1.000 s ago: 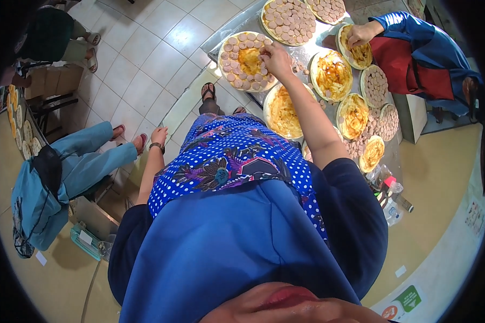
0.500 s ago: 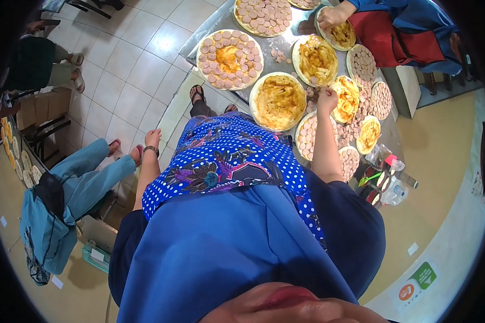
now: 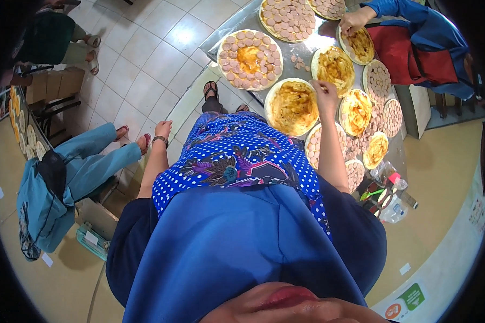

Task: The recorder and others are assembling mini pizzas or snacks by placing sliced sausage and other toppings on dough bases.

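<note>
My right hand [image 3: 327,98] is over the far right rim of a sauced pizza base [image 3: 292,107], its fingers pinched together. What they hold, if anything, is too small to make out. Beside my apron, away from the table, my left hand [image 3: 163,129] has its fingers curled in; its inside is hidden. A pizza base ringed with sausage slices [image 3: 250,59] lies to the far left of the sauced one, with sauce showing in its middle. Loose sausage slices [image 3: 355,144] are heaped among the bases, right of my right forearm.
A co-worker's hand [image 3: 355,20] reaches over another sauced base [image 3: 359,47]. Several more bases, some covered in sausage, crowd the metal table [image 3: 233,39]. Bottles and plastic [image 3: 396,207] stand at its near right. Another person's legs [image 3: 86,172] are at the left.
My right hand has moved from the loose sausage slices to the rim of the sauced base. The view has shifted, so the table sits farther right. My left hand stays at my side.
</note>
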Demonstrator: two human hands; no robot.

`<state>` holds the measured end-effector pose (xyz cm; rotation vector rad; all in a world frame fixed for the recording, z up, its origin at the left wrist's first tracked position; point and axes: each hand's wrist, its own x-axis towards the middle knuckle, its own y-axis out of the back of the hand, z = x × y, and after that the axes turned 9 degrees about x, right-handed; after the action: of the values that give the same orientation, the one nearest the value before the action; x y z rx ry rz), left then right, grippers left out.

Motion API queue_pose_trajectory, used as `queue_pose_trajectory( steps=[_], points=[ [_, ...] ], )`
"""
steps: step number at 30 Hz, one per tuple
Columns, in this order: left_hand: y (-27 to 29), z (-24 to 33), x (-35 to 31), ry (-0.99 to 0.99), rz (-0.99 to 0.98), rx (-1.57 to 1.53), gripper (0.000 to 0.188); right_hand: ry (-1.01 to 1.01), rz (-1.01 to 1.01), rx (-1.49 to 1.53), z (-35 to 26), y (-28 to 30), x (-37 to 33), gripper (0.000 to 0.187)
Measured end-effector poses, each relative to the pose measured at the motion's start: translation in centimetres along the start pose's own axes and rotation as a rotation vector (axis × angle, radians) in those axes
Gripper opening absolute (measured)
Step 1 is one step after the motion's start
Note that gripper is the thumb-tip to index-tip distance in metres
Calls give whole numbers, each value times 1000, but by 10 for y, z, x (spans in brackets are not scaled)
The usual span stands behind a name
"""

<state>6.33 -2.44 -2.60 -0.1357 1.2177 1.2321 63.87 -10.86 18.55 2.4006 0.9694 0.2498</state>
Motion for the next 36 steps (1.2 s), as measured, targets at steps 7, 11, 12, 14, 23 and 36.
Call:
queue_pose_trajectory(
  steps=[7,11,12,14,23,36],
  points=[
    [5,8,-20,34,-34,40,34,100,-421,-30,-77,-132,30,28],
    [9,3,-26,24,0,-28,35,220,-407,-327,-90,-158,40,22],
    [8,1,-26,34,33,-23,33,224,-392,-421,-91,-161,41,20],
    [7,-3,-27,41,60,-15,31,261,-367,-425,-90,-161,39,20],
    [16,-15,-9,47,-71,-131,28,248,-146,-15,-48,-80,41,17],
    [2,63,20,-349,-33,484,27,56,-203,-591,89,64,-48,37]
  ],
)
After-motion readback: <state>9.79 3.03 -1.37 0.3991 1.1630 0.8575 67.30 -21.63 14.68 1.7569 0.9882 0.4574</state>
